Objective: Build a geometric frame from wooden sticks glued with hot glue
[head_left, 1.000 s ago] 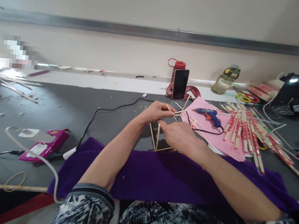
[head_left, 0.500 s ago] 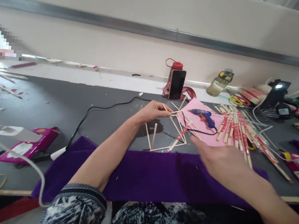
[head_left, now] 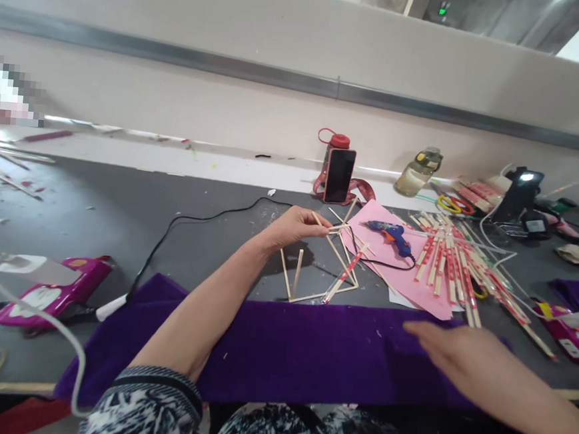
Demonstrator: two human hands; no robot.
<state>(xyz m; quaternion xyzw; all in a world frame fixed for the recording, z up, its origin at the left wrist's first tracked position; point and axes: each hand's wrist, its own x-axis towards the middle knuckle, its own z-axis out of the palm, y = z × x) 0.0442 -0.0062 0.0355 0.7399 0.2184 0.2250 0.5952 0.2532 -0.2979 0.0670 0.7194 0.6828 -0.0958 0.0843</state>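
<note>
My left hand [head_left: 302, 228] is closed in a pinch on a wooden chopstick at the upper part of a frame of joined chopsticks [head_left: 319, 292]. The frame stands on the grey table, with some sticks rising from its base. A red-and-white wrapped pair of chopsticks [head_left: 346, 275] lies across it. My right hand [head_left: 464, 354] hangs over the purple cloth [head_left: 309, 352], a digit stretched out to the left and nothing visible in it; its other fingers are partly hidden. Beyond it, a blue glue gun [head_left: 391, 236] rests on pink paper [head_left: 370, 216].
Many wrapped chopsticks [head_left: 447, 256] are piled at the right. Behind the frame stand a phone [head_left: 339, 175] and a red-capped bottle [head_left: 339, 141]; a clear bottle [head_left: 418, 173] is farther right. A black cord [head_left: 214, 212] crosses the table. Magenta power strips [head_left: 53, 292] lie at both sides.
My right hand has drawn back from beside the frame, toward me and to the right. My left hand stays on the frame. The view has tilted up slightly.
</note>
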